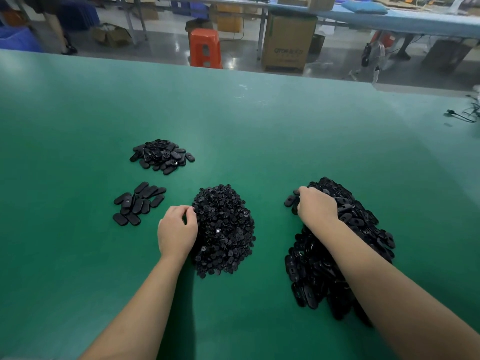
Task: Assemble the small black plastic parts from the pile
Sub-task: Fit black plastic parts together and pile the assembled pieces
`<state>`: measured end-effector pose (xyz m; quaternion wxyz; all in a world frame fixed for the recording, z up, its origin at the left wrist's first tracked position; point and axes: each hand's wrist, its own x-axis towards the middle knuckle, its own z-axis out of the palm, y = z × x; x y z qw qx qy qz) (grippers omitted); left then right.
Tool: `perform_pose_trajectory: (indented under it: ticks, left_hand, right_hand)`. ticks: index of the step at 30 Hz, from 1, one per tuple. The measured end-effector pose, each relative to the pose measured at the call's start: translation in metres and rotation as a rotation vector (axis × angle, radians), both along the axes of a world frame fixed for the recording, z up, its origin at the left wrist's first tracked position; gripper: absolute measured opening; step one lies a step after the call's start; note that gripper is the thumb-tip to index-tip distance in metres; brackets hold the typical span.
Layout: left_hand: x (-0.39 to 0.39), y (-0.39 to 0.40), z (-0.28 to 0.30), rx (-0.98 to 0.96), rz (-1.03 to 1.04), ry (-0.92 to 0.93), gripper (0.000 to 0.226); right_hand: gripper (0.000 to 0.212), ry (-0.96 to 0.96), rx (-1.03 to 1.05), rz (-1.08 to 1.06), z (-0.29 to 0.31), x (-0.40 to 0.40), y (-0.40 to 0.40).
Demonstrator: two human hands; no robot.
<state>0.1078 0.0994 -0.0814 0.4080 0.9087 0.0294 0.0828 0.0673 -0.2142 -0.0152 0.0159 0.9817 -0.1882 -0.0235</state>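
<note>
On the green table [78, 255], far to your left, sit two small heaps of black oval pieces — a flat bunch [139, 203] near you and a taller heap [162, 155] behind it. Your left hand [178, 232] has its fingers curled at the edge of the middle pile of tiny round bits [224, 232], and you cannot tell if it has one. Your right hand [315, 206] is curled on top of the big pile of ovals [342, 245] — what it holds is hidden.

A green table [233, 113] bears four heaps of black plastic parts [223, 229] and some cables [465, 114].
</note>
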Motion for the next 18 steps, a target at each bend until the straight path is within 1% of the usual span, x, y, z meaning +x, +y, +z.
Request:
perform_pose_trajectory:
  ticks: [2,4,5,8,9,11,14,18]
  left_hand:
    - [0.0,0.0,0.0,0.003,-0.004,-0.002,0.025]
    - [0.0,-0.001,0.001,0.007,-0.01,-0.005,0.024]
    - [0.0,-0.001,0.001,0.008,-0.013,-0.005,0.023]
    - [0.0,0.0,0.001,0.014,-0.015,-0.001,0.022]
    - [0.0,0.0,0.001,0.016,-0.016,-0.004,0.022]
    - [0.0,0.0,0.0,0.017,-0.017,-0.008,0.021]
    - [0.0,-0.001,0.0,0.021,-0.015,-0.006,0.021]
    - [0.0,-0.001,0.0,0.021,-0.018,-0.002,0.021]
  right_hand:
    - [0.029,-0.117,0.084,-0.014,0.001,0.001,-0.001]
    - [0.033,-0.228,0.287,-0.041,0.004,0.005,0.002]
    - [0.032,-0.28,0.455,-0.073,0.006,0.006,0.005]
    - [0.026,-0.396,1.122,-0.253,0.007,0.007,0.027]
    - [0.028,-0.407,1.265,-0.297,0.005,0.006,0.035]
    - [0.032,-0.421,1.397,-0.366,-0.003,0.001,0.049]
    - [0.02,-0.494,1.496,-0.469,-0.019,-0.006,0.068]
    - [0.018,-0.585,1.499,-0.548,-0.039,-0.012,0.088]
